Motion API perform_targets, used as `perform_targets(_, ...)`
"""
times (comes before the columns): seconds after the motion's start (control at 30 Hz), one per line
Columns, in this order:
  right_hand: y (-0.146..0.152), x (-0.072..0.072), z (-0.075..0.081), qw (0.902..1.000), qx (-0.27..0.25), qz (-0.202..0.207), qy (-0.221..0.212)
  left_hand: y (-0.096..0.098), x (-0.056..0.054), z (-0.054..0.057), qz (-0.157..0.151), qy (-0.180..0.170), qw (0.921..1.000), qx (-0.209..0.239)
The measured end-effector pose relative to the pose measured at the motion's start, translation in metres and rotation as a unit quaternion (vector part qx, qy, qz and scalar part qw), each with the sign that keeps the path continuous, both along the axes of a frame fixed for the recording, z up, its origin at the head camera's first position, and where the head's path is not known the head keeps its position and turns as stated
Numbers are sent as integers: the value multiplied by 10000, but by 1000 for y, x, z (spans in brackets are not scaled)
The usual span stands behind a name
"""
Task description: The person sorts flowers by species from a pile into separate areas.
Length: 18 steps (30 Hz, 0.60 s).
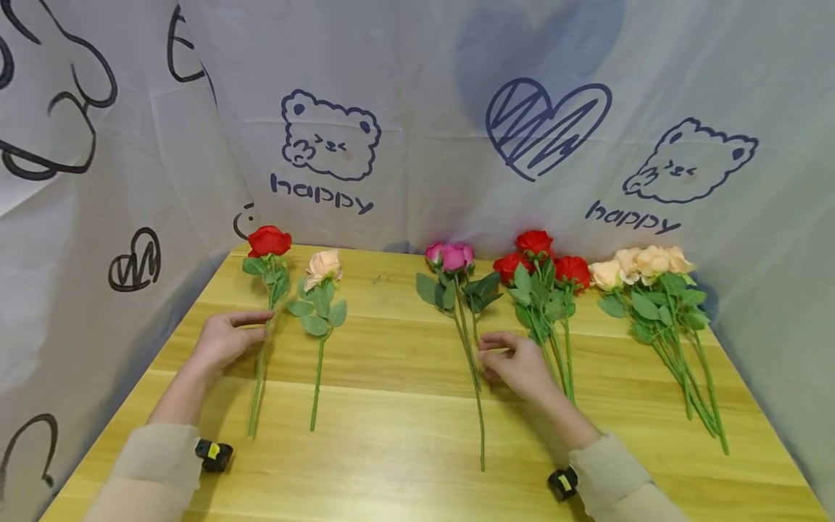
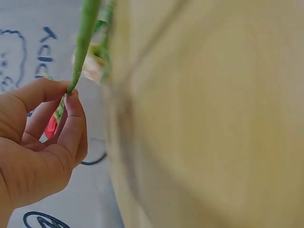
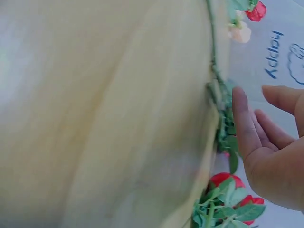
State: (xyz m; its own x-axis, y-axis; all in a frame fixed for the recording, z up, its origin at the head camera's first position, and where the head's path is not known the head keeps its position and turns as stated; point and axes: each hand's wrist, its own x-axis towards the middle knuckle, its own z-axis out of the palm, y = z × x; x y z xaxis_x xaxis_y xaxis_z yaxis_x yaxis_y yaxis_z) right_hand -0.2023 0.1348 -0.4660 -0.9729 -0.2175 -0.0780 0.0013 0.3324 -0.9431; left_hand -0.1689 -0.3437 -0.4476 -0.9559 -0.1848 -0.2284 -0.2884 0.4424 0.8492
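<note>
At the left of the table, my left hand (image 1: 225, 341) pinches the green stem (image 2: 84, 42) of a single red rose (image 1: 269, 241) between thumb and fingertips. Just right of it lies one peach rose (image 1: 324, 267) with its stem toward me. My right hand (image 1: 518, 366) is beside the stems of the magenta flowers (image 1: 457, 257), fingertips close to them. In the right wrist view the thumb and fingers (image 3: 241, 118) stand apart, with nothing between them. The magenta blooms lie near the back edge, their stems pointing toward me.
Several red roses (image 1: 536, 245) lie behind and right of my right hand, stems partly hidden by it. Farther right is a bunch of peach roses (image 1: 652, 262). A printed white cloth (image 1: 407, 167) hangs behind the wooden table (image 1: 391, 449) and at its sides.
</note>
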Motion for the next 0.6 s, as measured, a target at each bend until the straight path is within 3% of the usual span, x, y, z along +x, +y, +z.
perform_targets(0.13,1,2,7,9976,-526,-141,432,14,1,13,156,266,9992,266)
perform_targets(0.33,-12,13,20,9858,-1361,-334,930,56,0,34,286,842,9913,973)
perform_targets(0.47,-29,21,25,9796,-1720,-328,991,91,-6,41,271,1093,9834,1422)
perform_targets(0.6,-48,27,24,9788,-1856,-89,858,124,-14,41,204,1246,9784,1637)
